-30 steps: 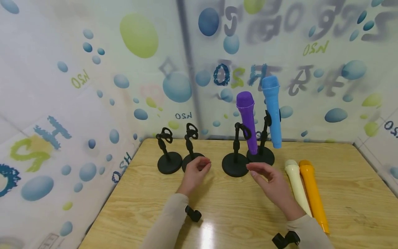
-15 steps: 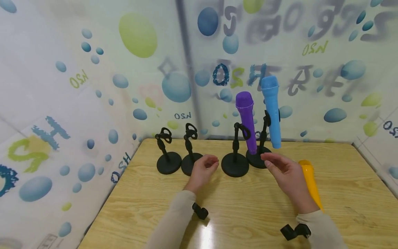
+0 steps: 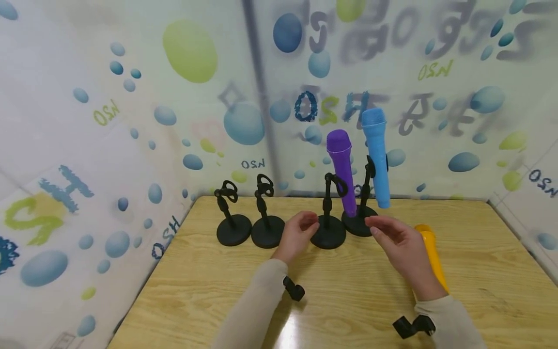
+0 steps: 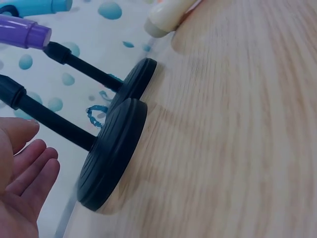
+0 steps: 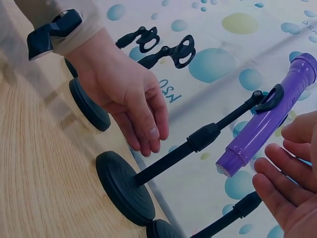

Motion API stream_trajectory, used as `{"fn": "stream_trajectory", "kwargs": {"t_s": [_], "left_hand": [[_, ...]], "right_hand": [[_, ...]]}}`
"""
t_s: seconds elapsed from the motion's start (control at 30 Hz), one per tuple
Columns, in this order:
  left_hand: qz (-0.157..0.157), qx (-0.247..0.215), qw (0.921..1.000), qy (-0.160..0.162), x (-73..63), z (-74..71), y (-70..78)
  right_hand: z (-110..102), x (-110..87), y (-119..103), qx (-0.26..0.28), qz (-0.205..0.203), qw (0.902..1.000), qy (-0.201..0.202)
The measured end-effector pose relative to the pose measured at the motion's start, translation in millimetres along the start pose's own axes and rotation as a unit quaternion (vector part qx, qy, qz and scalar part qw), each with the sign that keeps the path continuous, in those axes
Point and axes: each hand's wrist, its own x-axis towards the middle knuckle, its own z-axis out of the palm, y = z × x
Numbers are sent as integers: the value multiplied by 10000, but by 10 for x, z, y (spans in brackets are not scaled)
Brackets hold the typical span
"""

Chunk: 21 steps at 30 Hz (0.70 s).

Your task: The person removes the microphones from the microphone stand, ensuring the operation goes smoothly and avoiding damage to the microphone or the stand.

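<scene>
My left hand [image 3: 298, 236] is beside the base of the black microphone stand [image 3: 328, 233] that carries a purple microphone [image 3: 342, 169]. Its fingers are loosely bent with nothing between them, close to the stand's pole in the left wrist view. My right hand [image 3: 400, 248], also holding nothing, hovers in front of the stand [image 3: 360, 222] that bears a light blue microphone [image 3: 377, 160]. Both microphones sit tilted in their clips. In the right wrist view, the fingers [image 5: 285, 173] of my right hand are near the purple microphone's lower end, apart from it.
Two more black stands [image 3: 233, 230] [image 3: 267, 231] with bare clips stand at the left. An orange microphone [image 3: 431, 252] lies on the wooden table [image 3: 357, 300] at the right. A cream microphone [image 4: 167, 16] lies there too, hidden behind my right hand in the head view. A patterned wall [image 3: 200, 121] borders the table.
My left hand has moved right, from the second stand to the purple microphone's stand. My right hand moved right, then stayed about still, covering the cream microphone. The head view has shifted slightly.
</scene>
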Motion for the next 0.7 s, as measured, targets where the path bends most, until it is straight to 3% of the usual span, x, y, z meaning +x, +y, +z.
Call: {"fn": "stream_trajectory", "kwargs": {"t_s": [0.4, 0.7], "left_hand": [[-12, -163, 9994, -294, 144, 166, 18], [164, 102, 9991, -378, 199, 258, 40]], "right_hand": [[28, -55, 56, -21, -68, 10000, 32], [62, -85, 60, -148, 118, 9998, -13]]}}
